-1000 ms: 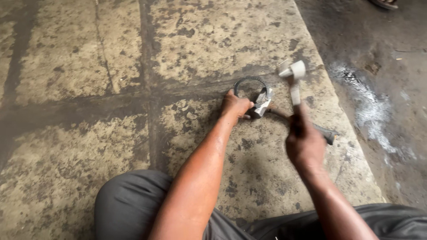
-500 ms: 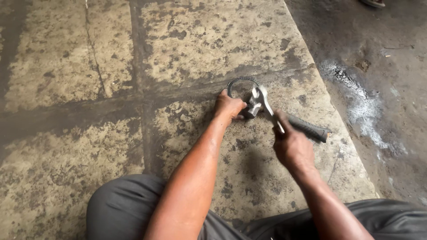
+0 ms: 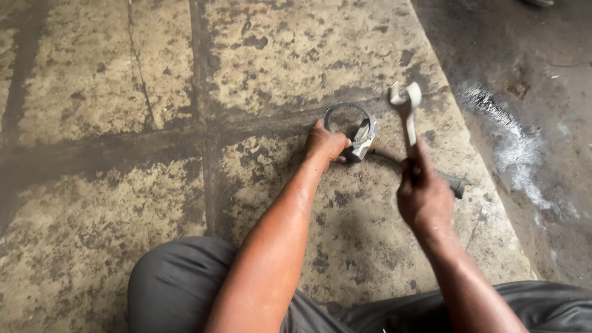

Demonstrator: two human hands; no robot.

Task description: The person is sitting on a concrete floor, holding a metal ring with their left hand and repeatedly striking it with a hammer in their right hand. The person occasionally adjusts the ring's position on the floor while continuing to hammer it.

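— Stained concrete floor (image 3: 123, 203) fills the head view, cut by dark joints, with a darker wet strip down the right edge of the frame. What is being worked on?

— A metal ring clamp (image 3: 349, 126), lying on the floor just above the middle of the frame. The left hand (image 3: 327, 143) is closed on its lower left rim, pinning it down.

— And the other hand?

— The right hand (image 3: 424, 196), right of centre, is wrapped tightly around the shaft of a spanner (image 3: 406, 111), which is raised with its open-ended head up, above and to the right of the clamp and not touching it.

— Anything else near it?

— A dark rod or handle (image 3: 425, 171) lies on the floor, running from the clamp's bolt block toward the lower right, partly hidden behind the right hand. What it is exactly, I cannot tell.

— How far along does the job look?

— I would judge it mid-way. The clamp's bolted end looks bent and unfinished, the ring is held steady, and the spanner is lifted like a hammer, so more blows seem to be left. Nothing shows the clamp as opened, closed or set aside yet.
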